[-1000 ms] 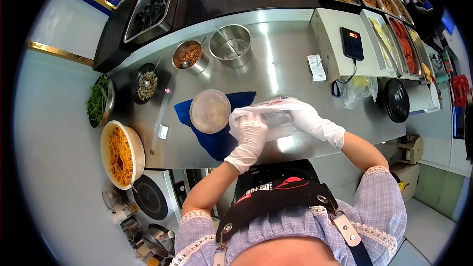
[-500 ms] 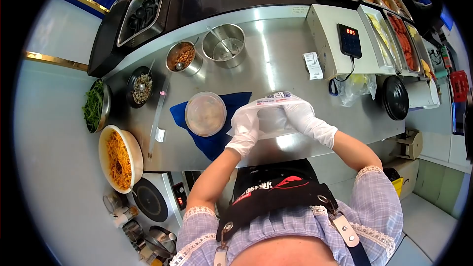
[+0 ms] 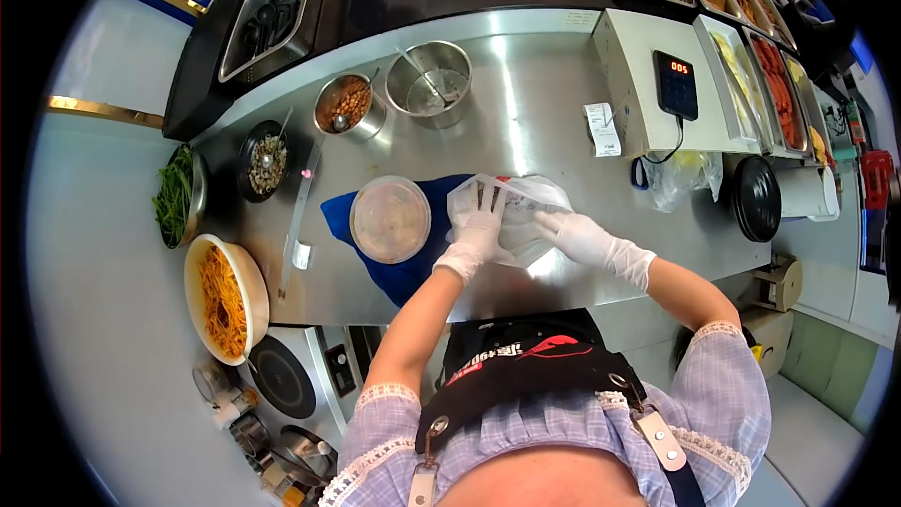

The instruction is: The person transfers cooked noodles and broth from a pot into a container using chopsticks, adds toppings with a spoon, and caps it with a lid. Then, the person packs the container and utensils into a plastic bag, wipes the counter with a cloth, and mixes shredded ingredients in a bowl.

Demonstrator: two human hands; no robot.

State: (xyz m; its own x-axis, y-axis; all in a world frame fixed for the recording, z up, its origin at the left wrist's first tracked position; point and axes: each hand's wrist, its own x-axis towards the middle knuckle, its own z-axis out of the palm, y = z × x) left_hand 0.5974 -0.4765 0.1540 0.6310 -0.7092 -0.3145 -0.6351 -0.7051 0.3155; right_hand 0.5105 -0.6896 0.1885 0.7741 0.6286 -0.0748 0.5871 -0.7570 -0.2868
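A white translucent plastic bag (image 3: 526,204) with printing on it lies on the steel counter, partly over a blue cloth (image 3: 398,279). My gloved left hand (image 3: 478,228) is spread flat on the left part of the bag, fingers apart. At the bag's right side my gloved right hand (image 3: 582,238) touches it with fingertips pointing left; its fingers look extended, with nothing gripped. Left of the bag, a round lidded clear container (image 3: 390,220) rests on the blue cloth.
Two steel pots (image 3: 429,84) stand at the back of the counter (image 3: 526,131). On the left are a black bowl (image 3: 264,161), greens (image 3: 175,195) and a tub of orange shreds (image 3: 225,300). At right are a receipt (image 3: 602,130), a scale display (image 3: 676,84) and black plates (image 3: 755,198).
Both hands were holding the bag up with its mouth spread. Now it lies flatter on the counter, with my left hand laid on it and my right hand's fingers stretched out at its right side.
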